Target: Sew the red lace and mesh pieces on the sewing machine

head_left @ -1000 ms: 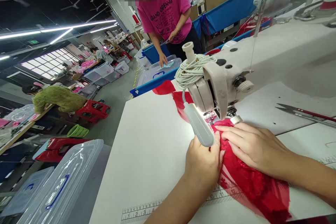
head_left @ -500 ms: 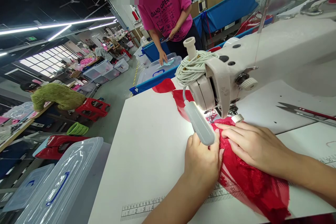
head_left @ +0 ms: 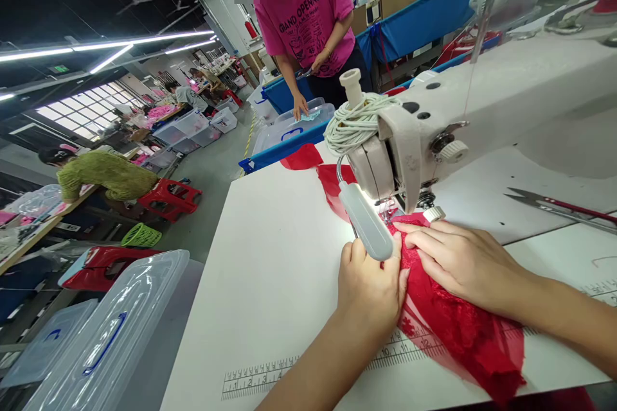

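Red lace and sheer fabric runs from under the presser foot of a white sewing machine down over the table's front. At the fabric's left edge, just before the needle area, my left hand is closed on it, thumb along the edge and fingers curled. A grey lamp hides part of those fingers. My right hand lies flat on top of the fabric, fingers stretched toward the presser foot.
Scissors lie on the right of the white table, which has a printed ruler along its front. Red fabric pieces rest at the far edge. A person in a pink shirt stands beyond. Lidded plastic boxes stand at left.
The red fabric has slid slightly up and left toward the needle, its trailing end now a bit higher. Both hands stay on it with hardly any shift.
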A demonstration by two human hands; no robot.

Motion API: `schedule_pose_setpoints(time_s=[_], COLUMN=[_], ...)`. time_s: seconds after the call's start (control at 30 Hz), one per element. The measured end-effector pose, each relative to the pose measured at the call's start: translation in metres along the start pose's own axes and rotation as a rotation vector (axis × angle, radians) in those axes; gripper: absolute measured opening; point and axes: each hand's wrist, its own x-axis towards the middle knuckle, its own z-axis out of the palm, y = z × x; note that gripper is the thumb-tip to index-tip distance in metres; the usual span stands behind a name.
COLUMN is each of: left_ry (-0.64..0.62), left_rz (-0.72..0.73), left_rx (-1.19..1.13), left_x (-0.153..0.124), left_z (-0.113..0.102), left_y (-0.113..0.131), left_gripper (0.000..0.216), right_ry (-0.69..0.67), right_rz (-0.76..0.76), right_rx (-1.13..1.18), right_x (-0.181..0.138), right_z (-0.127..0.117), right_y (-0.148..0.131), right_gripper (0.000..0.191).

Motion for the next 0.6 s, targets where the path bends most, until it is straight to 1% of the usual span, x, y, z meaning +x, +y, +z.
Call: schedule_pose_setpoints(time_s=[0.37, 0.6], left_ry=[-0.070, -0.105], left_rz=[-0.007, 0.003], left_rx=[0.001, 0.003], left_x=[0.000, -0.001], left_z=[-0.005, -0.005], left_y=[-0.003, -0.004], left_gripper=[0.042, 0.045], right_ry=[-0.001, -0.005], right_rz=[0.070, 0.050], right_rx=[0.003, 0.004], right_x=[-0.007, -0.004], right_z=[0.011, 0.010], right_y=[0.001, 0.001], right_gripper=[0.039, 0.038])
